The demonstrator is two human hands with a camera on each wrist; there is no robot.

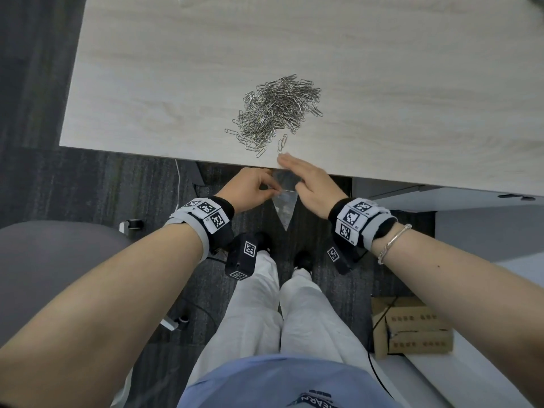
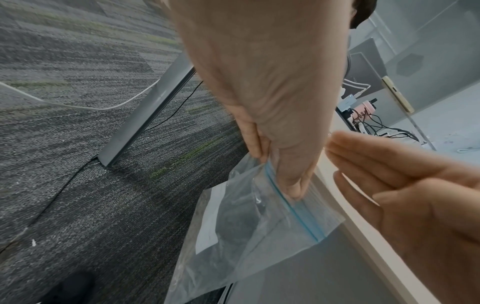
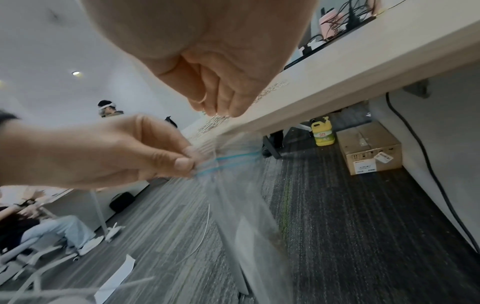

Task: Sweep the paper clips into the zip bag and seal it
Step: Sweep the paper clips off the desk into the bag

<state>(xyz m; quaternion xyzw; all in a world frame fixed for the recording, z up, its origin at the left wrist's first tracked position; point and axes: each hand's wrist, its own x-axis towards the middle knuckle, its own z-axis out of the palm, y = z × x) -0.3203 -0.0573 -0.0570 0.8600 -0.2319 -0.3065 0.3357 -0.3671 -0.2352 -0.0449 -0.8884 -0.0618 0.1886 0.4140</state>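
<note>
A heap of silver paper clips [image 1: 275,113] lies on the pale wooden table [image 1: 147,83], close to its near edge. A clear zip bag [image 1: 284,206] with a blue zip strip [image 2: 293,207] hangs just below that edge. My left hand [image 1: 253,187] pinches the bag's top rim [image 3: 205,162] between thumb and fingers. My right hand [image 1: 309,181] is flat with straight fingers, its fingertips [image 1: 284,159] on the table edge right below the heap and above the bag's mouth. It holds nothing.
Dark carpet lies under the table. A grey chair [image 1: 59,260] stands at my left and a cardboard box [image 1: 412,331] at my right. Under the desk are a yellow bottle [image 3: 322,133], another box [image 3: 369,148] and a hanging black cable [image 3: 428,164].
</note>
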